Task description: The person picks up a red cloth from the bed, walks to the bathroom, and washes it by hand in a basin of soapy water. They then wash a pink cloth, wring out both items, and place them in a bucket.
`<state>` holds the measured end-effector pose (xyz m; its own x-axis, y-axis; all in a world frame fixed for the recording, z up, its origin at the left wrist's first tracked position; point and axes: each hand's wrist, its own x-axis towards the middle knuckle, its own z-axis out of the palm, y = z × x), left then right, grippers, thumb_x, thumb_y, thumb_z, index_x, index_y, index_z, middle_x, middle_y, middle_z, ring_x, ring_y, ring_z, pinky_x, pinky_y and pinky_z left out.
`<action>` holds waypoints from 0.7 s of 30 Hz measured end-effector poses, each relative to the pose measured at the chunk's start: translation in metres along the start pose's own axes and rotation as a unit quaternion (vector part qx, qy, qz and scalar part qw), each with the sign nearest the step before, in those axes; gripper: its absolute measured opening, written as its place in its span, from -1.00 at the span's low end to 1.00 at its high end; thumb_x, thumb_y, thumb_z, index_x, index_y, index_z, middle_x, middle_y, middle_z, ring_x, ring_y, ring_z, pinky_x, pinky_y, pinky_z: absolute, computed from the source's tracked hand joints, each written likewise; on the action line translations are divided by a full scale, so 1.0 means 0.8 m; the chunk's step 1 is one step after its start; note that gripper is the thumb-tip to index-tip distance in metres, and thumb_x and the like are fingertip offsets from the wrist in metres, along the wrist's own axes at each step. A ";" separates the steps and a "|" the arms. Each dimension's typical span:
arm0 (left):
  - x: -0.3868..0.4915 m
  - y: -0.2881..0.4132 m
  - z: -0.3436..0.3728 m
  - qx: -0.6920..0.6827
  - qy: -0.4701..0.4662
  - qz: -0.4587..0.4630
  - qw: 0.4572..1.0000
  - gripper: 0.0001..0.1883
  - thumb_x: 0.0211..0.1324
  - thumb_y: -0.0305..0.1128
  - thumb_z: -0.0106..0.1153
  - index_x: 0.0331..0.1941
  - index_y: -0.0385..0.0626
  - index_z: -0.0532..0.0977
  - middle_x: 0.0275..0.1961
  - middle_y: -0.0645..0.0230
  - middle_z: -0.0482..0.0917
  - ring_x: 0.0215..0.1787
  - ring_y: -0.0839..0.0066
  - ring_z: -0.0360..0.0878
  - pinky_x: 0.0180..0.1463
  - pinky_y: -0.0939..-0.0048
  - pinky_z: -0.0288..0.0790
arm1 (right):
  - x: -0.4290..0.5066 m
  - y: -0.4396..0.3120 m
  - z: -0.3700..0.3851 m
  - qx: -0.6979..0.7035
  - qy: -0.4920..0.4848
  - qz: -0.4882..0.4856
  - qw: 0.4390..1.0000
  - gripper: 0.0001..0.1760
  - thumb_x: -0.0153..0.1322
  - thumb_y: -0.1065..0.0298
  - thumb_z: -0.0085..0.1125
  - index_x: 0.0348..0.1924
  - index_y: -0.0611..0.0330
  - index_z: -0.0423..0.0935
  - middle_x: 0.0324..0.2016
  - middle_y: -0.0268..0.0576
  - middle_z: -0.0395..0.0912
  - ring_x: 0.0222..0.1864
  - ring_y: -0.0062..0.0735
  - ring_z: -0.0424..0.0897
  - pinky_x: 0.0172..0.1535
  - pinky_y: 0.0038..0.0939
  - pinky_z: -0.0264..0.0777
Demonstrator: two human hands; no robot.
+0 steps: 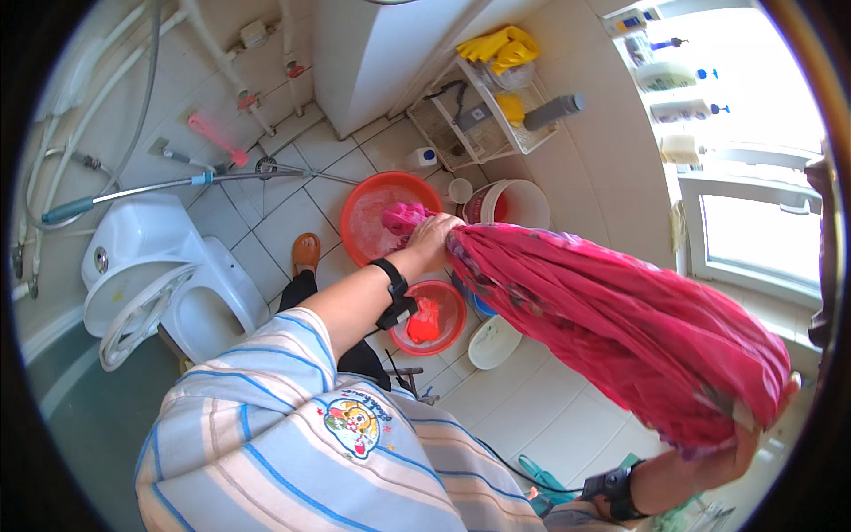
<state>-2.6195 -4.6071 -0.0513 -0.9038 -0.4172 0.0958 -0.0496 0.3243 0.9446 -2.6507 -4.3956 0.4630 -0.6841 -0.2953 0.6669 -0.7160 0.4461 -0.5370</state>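
A long pink-red floral cloth (585,292) stretches between my two hands, bunched narrow at one end and spread wide at the other. My left hand (433,238) grips the narrow end above the rim of a large orange-red plastic basin (352,223). A crumpled tail of the cloth (405,216) hangs past that fist over the whitish, cloudy contents of the basin. At the far right, my right hand (751,432) holds the wide end up from beneath; the cloth hides most of its fingers.
A smaller red basin (459,319) holds a bright red item (424,322). Nearby stand a white bucket (525,199), a white oval basin (493,342) and a wire shelf (459,126). A toilet (219,299) is on the left; a long-handled pole (146,189) crosses above it. Bottles (668,76) line the windowsill.
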 end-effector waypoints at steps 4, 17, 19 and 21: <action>0.034 0.074 -0.060 0.081 -0.341 -0.048 0.935 0.41 -0.37 -0.18 0.59 0.53 -0.06 -0.24 0.58 -0.09 -0.16 0.62 0.02 -0.15 0.58 0.15 0.00 | -0.007 -0.035 0.078 0.118 -0.001 0.158 0.980 -0.17 0.08 0.34 0.43 0.23 0.09 0.36 0.02 -0.10 0.45 0.06 -0.20 0.57 0.16 -0.22 0.51; 0.095 0.400 -0.137 -0.243 -0.300 0.185 0.904 -0.29 -0.18 -0.35 0.54 0.15 -0.14 0.45 0.02 0.22 0.63 0.04 0.44 0.59 0.20 0.35 0.45 | 0.012 0.038 0.161 0.370 -0.104 0.123 0.915 -0.51 0.07 0.64 0.14 -0.09 0.33 0.52 -0.18 -0.18 0.57 -0.16 -0.52 0.59 -0.04 -0.52 0.47; 0.091 0.393 -0.128 -0.252 -0.238 0.143 0.927 -0.35 -0.12 -0.42 0.48 0.15 -0.17 0.45 0.02 0.30 0.61 0.05 0.51 0.56 0.18 0.40 0.44 | 0.008 0.071 0.163 0.361 -0.125 0.130 0.915 -0.17 0.07 0.56 0.28 0.25 0.20 0.37 0.03 -0.09 0.51 0.13 -0.41 0.48 0.23 -0.38 0.33; 0.090 0.389 -0.120 -0.273 -0.194 0.099 0.937 -0.27 -0.09 -0.52 0.46 0.24 -0.11 0.37 0.14 0.37 0.53 0.18 0.51 0.47 0.30 0.38 0.36 | -0.016 0.106 0.179 0.539 -0.064 0.127 0.830 0.09 0.09 0.46 0.46 0.45 0.14 0.11 0.25 -0.04 0.35 0.32 -0.30 0.32 0.38 -0.27 0.17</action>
<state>-2.6590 -4.6179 0.2795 -0.9640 -0.0202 0.2651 0.2648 -0.1638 0.9503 -2.7223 -4.4750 0.3354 -0.7918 -0.4261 0.4376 -0.2076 -0.4861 -0.8489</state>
